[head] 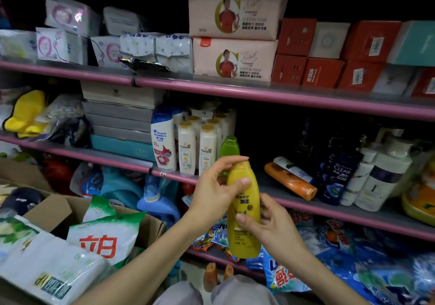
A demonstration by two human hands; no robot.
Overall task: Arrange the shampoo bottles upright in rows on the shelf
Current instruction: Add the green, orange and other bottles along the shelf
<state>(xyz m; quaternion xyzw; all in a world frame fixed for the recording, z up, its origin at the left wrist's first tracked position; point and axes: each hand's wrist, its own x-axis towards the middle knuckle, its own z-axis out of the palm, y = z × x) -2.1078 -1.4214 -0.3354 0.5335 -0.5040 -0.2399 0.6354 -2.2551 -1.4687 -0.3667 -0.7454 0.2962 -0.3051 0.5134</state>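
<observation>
Both my hands hold a yellow Rejoice shampoo bottle (244, 210) upright in front of the middle shelf (306, 207). My left hand (215, 190) grips its cap and shoulder, thumb on the front. My right hand (266, 220) grips the body lower down. Behind the yellow bottle a green bottle (229, 145) stands on the shelf. To its left stand white Pantene bottles (187, 148) in rows and a Head & Shoulders bottle (163, 139). An orange bottle (290, 181) and a white one (292, 167) lie flat to the right.
Dark Clear bottles (339, 175) and white pump bottles (381, 177) stand at the shelf's right. Stacked flat boxes (120, 116) sit left of the shampoos. Tissue packs and red boxes fill the top shelf. Detergent bags (353, 257) lie below; a cardboard box (58, 210) with bags stands at left.
</observation>
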